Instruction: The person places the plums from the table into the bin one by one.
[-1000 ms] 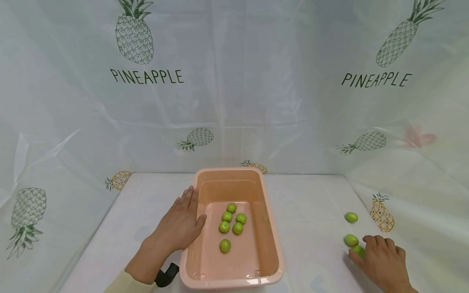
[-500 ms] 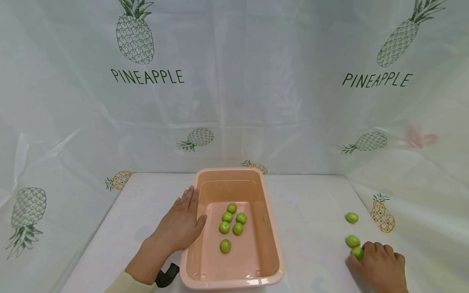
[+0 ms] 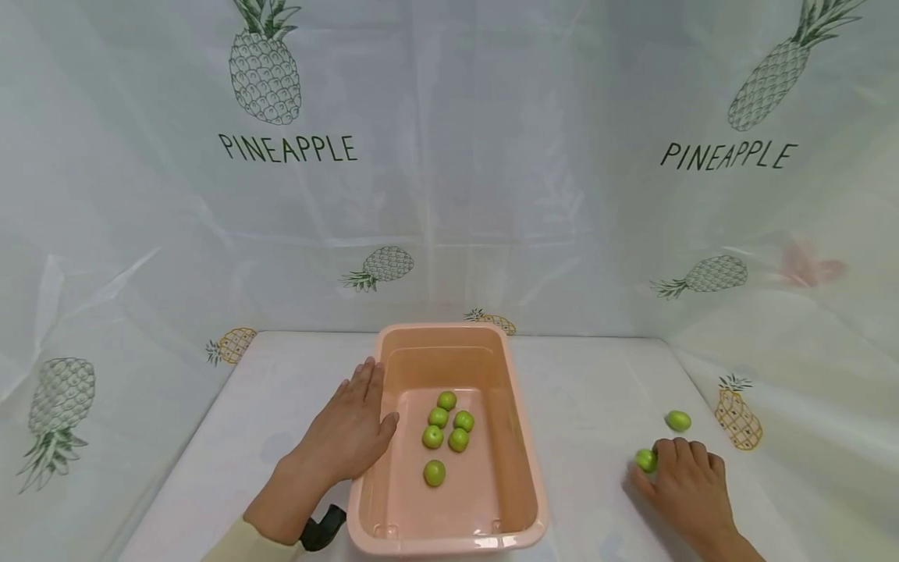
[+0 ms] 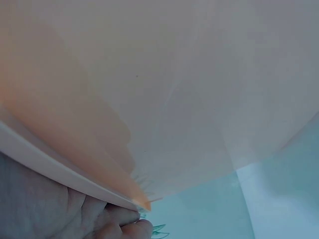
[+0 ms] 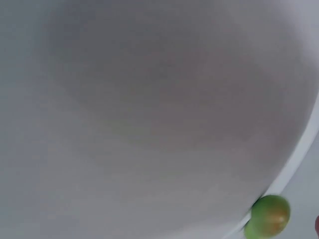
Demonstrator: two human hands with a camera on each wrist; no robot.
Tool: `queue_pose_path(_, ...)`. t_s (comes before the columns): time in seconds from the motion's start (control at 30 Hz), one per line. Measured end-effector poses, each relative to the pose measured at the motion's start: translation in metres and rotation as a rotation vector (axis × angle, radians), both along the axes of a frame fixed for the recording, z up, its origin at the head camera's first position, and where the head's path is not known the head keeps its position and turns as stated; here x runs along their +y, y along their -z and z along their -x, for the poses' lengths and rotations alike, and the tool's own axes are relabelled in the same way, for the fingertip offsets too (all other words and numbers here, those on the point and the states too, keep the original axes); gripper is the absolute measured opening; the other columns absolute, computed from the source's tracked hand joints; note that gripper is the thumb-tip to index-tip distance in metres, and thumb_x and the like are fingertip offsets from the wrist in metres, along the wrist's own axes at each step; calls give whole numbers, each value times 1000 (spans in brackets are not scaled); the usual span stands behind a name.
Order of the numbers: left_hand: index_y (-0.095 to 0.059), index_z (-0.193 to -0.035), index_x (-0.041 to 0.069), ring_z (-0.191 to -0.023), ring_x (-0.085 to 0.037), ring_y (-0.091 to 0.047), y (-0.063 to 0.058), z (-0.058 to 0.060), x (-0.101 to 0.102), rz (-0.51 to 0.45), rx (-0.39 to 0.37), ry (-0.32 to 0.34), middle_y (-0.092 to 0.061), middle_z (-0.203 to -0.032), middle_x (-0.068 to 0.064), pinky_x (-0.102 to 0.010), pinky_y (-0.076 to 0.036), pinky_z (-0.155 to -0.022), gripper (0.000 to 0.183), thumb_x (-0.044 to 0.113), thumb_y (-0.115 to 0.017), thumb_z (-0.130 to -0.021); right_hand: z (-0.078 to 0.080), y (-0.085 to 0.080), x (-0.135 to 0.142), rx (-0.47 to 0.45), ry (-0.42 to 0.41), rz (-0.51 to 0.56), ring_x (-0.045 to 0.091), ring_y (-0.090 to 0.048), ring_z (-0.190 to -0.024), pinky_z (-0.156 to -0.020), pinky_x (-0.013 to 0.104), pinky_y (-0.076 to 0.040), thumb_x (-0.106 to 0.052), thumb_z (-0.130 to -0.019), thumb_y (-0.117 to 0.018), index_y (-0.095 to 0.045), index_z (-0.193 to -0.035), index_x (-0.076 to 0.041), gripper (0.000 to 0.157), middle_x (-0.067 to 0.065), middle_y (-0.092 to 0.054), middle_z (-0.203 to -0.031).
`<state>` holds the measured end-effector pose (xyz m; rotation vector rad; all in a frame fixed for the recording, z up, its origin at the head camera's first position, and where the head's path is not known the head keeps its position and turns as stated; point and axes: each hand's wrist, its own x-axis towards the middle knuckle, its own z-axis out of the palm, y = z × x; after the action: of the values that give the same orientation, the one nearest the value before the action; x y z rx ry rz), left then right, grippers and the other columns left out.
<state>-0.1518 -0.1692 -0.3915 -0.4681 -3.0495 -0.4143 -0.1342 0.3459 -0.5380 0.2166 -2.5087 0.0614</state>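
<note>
While the left hand (image 3: 351,429) lies straight-fingered along the left rim of the peach tub (image 3: 449,545), presumably to steady it, the right hand (image 3: 684,488) pinches a green fruit (image 3: 646,460) on the table (image 3: 583,406); small and round, it suits fingertips. Whether the palm hides another: cannot tell. Loose fruit (image 3: 678,421) lies just beyond. Six fruits (image 3: 435,473) sit inside the tub, walls likely preventing rolling.

The person's left sleeve (image 3: 251,544) is a pale cream-yellow and ends short of the wrist (image 3: 295,472). Beside it shows a curved black piece (image 3: 323,528).
</note>
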Motion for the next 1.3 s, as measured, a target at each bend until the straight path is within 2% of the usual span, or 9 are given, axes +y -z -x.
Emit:
queue_pose_path(0.2, -24, -161, -13, -159, -45, -25, 0, 1, 1, 1, 3, -2, -24, -169, -32, -61, -29, -126, 78, 33, -57, -107, 23, -1, -14, 130, -121, -42, 34, -44, -73, -64, 47, -32, -39, -85, -47, -52, -86, -2, 38, 9, -45, -76)
queue_pose_path(0.3, -24, -162, -13, -159, -45, -26, 1, 2, 1, 4, 5, -1, -24, -169, -32, -61, -30, -126, 79, 34, -57, -107, 34, -1, -19, 163, -160, -49, 33, -45, -73, -64, 46, -31, -41, -89, -45, -52, -86, -1, 40, 9, -44, -76)
queue_pose_path(0.5, -25, -161, -13, -159, -45, -26, 0, 1, 1, 1, 4, -2, -24, -169, -32, -61, -29, -126, 78, 34, -57, -107, 50, -1, -29, 120, -195, -47, 40, -49, -78, -69, 50, -36, -46, -95, -42, -53, -91, 1, 49, 15, -52, -83)
queue_pose_path(0.73, -26, -161, -13, -159, -45, -26, -1, -1, 1, 6, 9, 3, -24, -169, -33, -61, -30, -126, 78, 33, -57, -107, 68, -9, -50, 59, -209, -50, 37, -49, -82, -71, 49, -38, -43, -90, -49, -53, -93, -2, 41, 13, -52, -85)
queue_pose_path(1.07, -27, -160, -13, -158, -46, -26, -3, -1, 1, 35, 18, 6, -25, -169, -32, -60, -29, -126, 77, 34, -57, -108, 91, -29, -83, 96, -264, -60, 38, -50, -81, -70, 48, -38, -47, -96, -43, -53, -93, -1, 47, 14, -52, -84)
queue_pose_path(1.3, -28, -161, -13, -159, -46, -26, -5, -1, 2, 57, 17, -3, -26, -169, -31, -60, -28, -127, 76, 35, -56, -108, 104, -52, -105, 158, -308, -36, 38, -50, -77, -68, 48, -38, -43, -92, -52, -55, -93, 1, 44, 15, -53, -82)
